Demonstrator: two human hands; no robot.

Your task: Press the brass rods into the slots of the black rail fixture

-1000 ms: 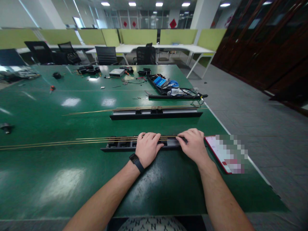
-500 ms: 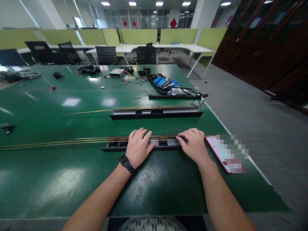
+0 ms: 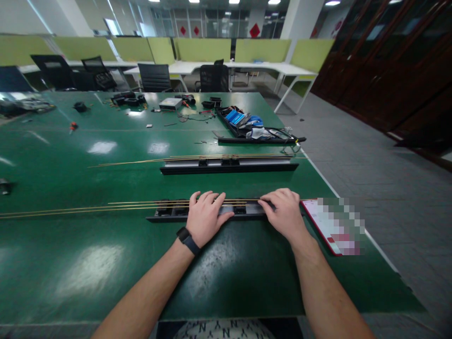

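Note:
In the head view, a long black rail [image 3: 169, 218] with a grey channel lies crosswise on the table in front of me. Dark blocks [image 3: 240, 207] sit inside it. Thin brass-coloured rods [image 3: 134, 205] run along its top and stretch far out to the left. My left hand [image 3: 206, 216] rests across the rail and rods, fingers spread toward the far edge and thumb out to the side. Near the rail's right end, my right hand [image 3: 282, 212] is closed, thumb and index finger pinching at a thin rod; its other fingers curl over the rail, and the grip is partly hidden.
A second rail [image 3: 229, 169] with rods lies farther back, parallel. Behind it sits a black tray [image 3: 229, 123] with blue packets and cables. A red-edged phone [image 3: 326, 228] lies right of my right hand. Small parts and tools are scattered at the back of the green table [image 3: 116, 263].
My left hand has shifted very slightly, its thumb a little farther right along the rail. The right hand holds its place. The view has tilted slightly.

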